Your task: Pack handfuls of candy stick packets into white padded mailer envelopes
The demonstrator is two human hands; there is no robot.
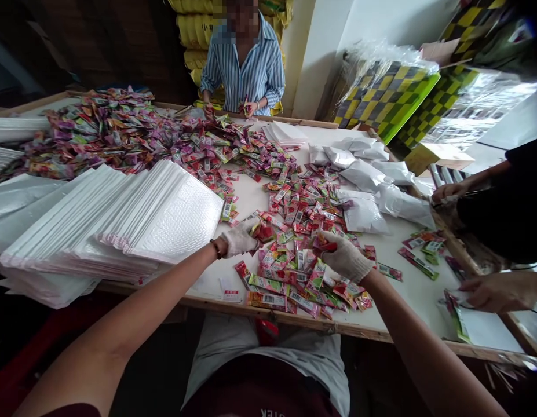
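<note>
My left hand [241, 237], in a pale work glove and with a beaded bracelet at the wrist, is closed around a few red packets [265, 231] at the near side of the table. To its right, my right hand [347, 256], gloved too, has thumb and fingers closed on a red packet [328, 244]. Under and between both hands lies a heap of small, slim printed sachets [300, 260], pink, red and green, some with barcodes. A small white and red printed slip [231, 295] lies near the table's front edge.
White bubble mailers [176, 214] are stacked at left. A larger packet pile [116, 127] covers the back left. Filled white pouches [364, 174] lie at right. A person in a striped shirt [244, 69] works opposite; another person's hand [503, 291] holds packets at right. The table has a wooden rim [355, 329].
</note>
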